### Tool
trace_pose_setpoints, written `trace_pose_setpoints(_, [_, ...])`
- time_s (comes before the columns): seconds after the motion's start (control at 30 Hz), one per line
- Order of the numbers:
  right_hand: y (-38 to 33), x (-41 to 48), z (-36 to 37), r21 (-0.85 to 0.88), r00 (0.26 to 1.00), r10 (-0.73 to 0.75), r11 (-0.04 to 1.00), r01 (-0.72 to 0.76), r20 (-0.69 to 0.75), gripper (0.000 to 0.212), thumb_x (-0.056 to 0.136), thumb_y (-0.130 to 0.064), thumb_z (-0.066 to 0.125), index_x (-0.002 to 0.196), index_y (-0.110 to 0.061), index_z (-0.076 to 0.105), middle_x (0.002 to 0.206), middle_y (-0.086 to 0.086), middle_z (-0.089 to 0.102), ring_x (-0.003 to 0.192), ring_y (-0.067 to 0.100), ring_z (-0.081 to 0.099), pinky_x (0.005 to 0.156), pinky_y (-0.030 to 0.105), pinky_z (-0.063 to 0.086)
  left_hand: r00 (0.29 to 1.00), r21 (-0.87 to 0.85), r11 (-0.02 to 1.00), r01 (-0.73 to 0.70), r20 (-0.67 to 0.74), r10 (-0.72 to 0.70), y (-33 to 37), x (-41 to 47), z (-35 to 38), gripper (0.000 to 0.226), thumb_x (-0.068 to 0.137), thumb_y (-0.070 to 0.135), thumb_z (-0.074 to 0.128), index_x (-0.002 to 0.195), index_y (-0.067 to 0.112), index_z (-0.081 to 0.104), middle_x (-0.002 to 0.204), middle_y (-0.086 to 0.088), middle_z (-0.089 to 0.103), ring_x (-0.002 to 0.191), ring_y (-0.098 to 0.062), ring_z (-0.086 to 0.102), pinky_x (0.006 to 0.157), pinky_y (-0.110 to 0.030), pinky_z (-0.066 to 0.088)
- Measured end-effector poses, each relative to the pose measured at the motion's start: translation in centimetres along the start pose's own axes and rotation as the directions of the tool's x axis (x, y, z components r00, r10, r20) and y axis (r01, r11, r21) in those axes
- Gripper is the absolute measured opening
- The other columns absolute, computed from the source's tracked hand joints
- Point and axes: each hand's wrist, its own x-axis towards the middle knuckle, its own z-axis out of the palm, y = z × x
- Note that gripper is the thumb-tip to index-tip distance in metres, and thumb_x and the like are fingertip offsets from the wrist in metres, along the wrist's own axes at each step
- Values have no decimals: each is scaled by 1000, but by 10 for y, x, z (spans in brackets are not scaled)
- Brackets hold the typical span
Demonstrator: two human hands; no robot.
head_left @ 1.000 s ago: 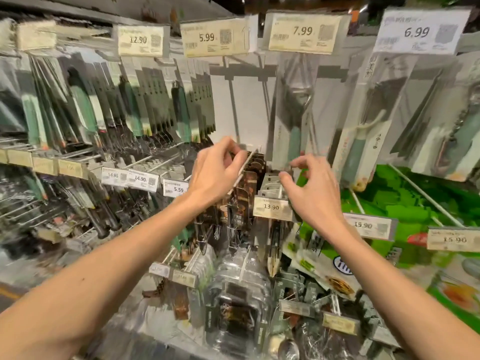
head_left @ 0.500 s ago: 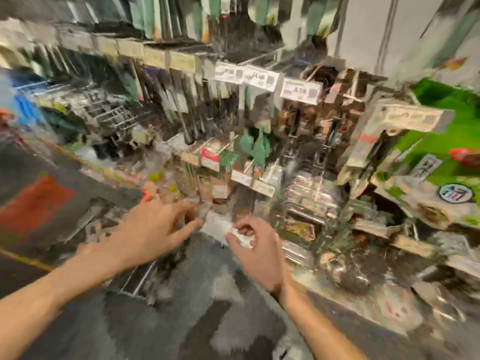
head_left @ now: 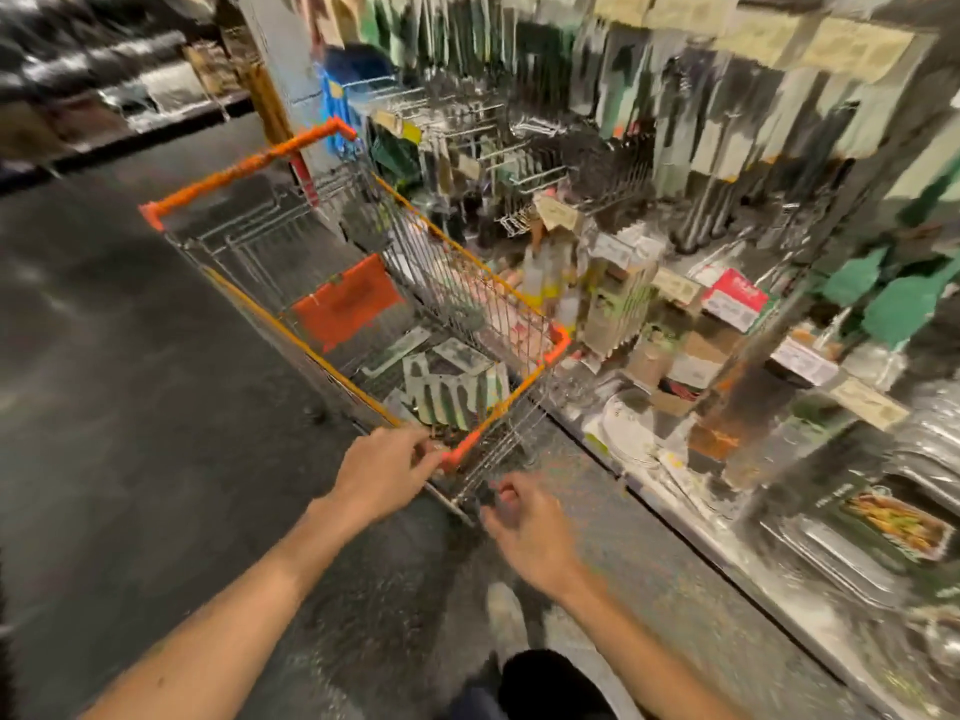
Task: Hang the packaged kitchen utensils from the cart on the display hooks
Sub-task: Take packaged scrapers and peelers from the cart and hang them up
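Motion blur smeared the whole view, so little was sharp. The cart (head_left: 470,254), wire-sided with orange trim, stood on the dark floor (head_left: 130,407) just beside the shelving, and the packaged kitchen utensils (head_left: 447,392) lay in a loose heap at its near end, below an orange flap (head_left: 345,304); their number and kind could not be made out. The left hand (head_left: 387,472) was at the cart's near rim, fingers reaching toward the orange corner piece, but the blur hid whether they touched or gripped the wire. The right hand (head_left: 530,522) hung just below that corner, apart from the cart, its fingers loosely curled with nothing seen in them. To the right, the display hooks (head_left: 519,163) showed only as silver streaks among dark hanging packs, and the price tags (head_left: 857,44) above were unreadable. Green packs (head_left: 904,304) hung further right. The person's shoe (head_left: 506,615) was a pale smudge, the leg cut off by the bottom edge
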Motion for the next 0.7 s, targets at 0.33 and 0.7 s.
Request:
trace_pose_setpoints(0.33, [-22, 184, 93, -76, 987, 133, 989, -126, 93, 15, 86, -17, 68, 99, -10, 70, 88, 6, 71, 80, 24, 66, 72, 29, 45, 999, -22, 999, 31, 39, -30, -135, 166, 9, 14, 100, 33, 51, 89, 27, 59, 93, 2, 71, 96, -23, 64, 81, -39, 49])
trace_pose_setpoints(0.7, [3, 329, 158, -160, 801, 534, 845, -510, 271, 36, 93, -33, 63, 123, -13, 60, 118, 1, 66, 93, 15, 57, 83, 27, 44, 849, -152, 975, 160, 526, -57, -223, 325, 62, 24, 100, 36, 54, 116, 20, 61, 99, -2, 70, 72, -15, 67, 70, -34, 59])
